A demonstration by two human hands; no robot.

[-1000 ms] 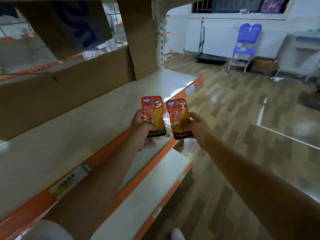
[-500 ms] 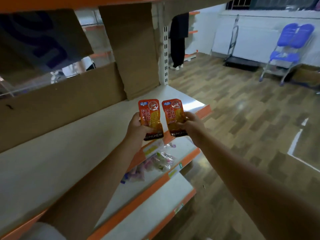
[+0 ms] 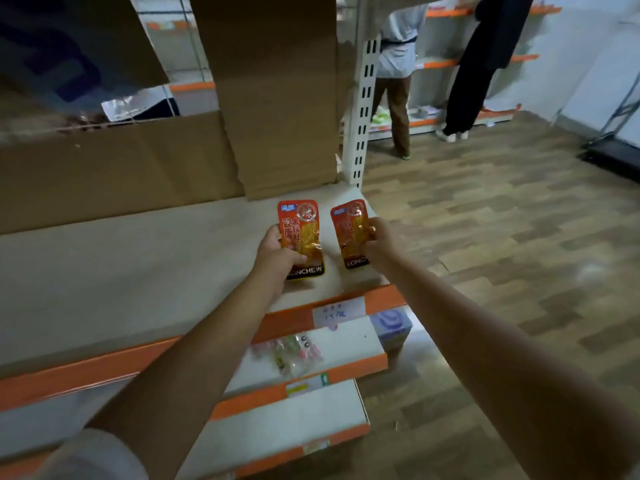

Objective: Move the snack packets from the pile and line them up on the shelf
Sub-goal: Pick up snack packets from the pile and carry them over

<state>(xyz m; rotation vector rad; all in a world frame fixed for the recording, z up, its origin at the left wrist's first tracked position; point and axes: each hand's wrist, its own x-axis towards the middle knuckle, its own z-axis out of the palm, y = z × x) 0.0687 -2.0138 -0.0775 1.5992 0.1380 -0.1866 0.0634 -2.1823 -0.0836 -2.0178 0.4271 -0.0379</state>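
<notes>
Left hand (image 3: 277, 252) grips the lower part of one orange snack packet (image 3: 300, 237), thumb curled over its front, holding it upright above the pale shelf (image 3: 138, 271) near the shelf's right end. Just to its right, apart from it, the right hand (image 3: 379, 245) pinches a second orange packet (image 3: 348, 230) by its right edge, tilted slightly. Behind both hands stands brown cardboard (image 3: 277, 98). Below the hands, on a lower shelf (image 3: 349, 344), lies a loose pile of small packets (image 3: 294, 351).
</notes>
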